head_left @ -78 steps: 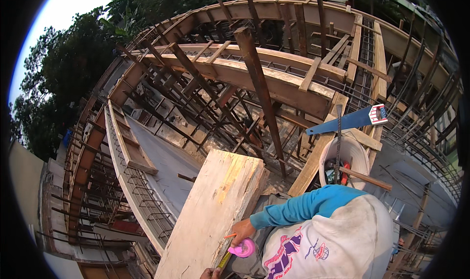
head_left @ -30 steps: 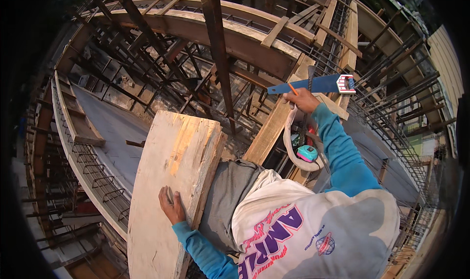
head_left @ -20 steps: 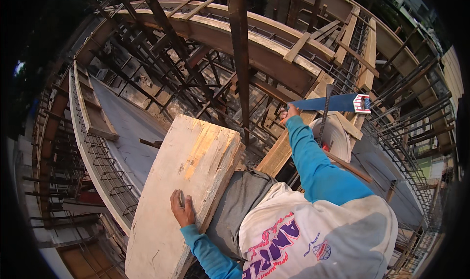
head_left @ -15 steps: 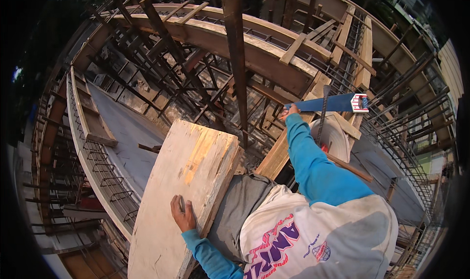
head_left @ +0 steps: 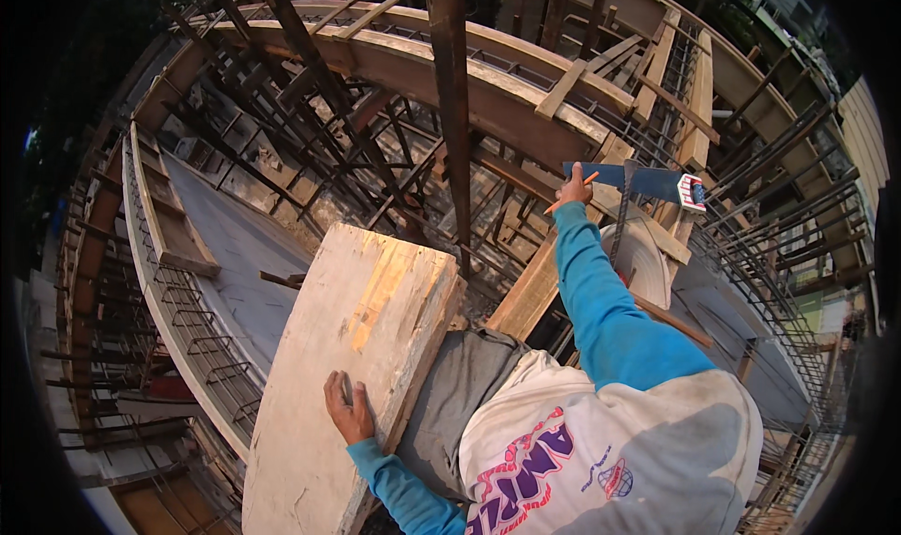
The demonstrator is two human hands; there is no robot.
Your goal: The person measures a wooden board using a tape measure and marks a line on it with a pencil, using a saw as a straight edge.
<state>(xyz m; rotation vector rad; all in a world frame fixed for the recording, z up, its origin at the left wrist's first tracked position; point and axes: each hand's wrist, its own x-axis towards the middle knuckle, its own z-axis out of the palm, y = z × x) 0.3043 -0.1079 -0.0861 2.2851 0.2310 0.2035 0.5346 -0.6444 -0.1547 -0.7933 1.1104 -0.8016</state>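
My left hand [head_left: 348,408] rests, fingers spread, on a pale, worn board panel [head_left: 324,319] across my lap. The panel looks thick, with splintered edges and a yellowish bare patch. Stretched out ahead to the right, my right hand [head_left: 574,193] has its fingers closed around a thin orange pencil [head_left: 589,177]. Its fingertips are also at the narrow end of a blue hand saw blade [head_left: 615,175]. The saw's red, white and blue handle [head_left: 692,192] points right. Whether the fingers pinch the blade or only touch it, I cannot tell.
An upright rebar [head_left: 621,216] stands in front of the saw blade, with a pale round container [head_left: 644,261] beside it. Dark timber posts [head_left: 450,113] rise ahead. Curved formwork [head_left: 526,113] and rebar cages [head_left: 211,347] surround me, with deep gaps between scaffold timbers.
My right hand has moved up and slightly right. The saw's narrow end has risen with it, so the blade now slopes down toward the handle. The left hand has barely moved.
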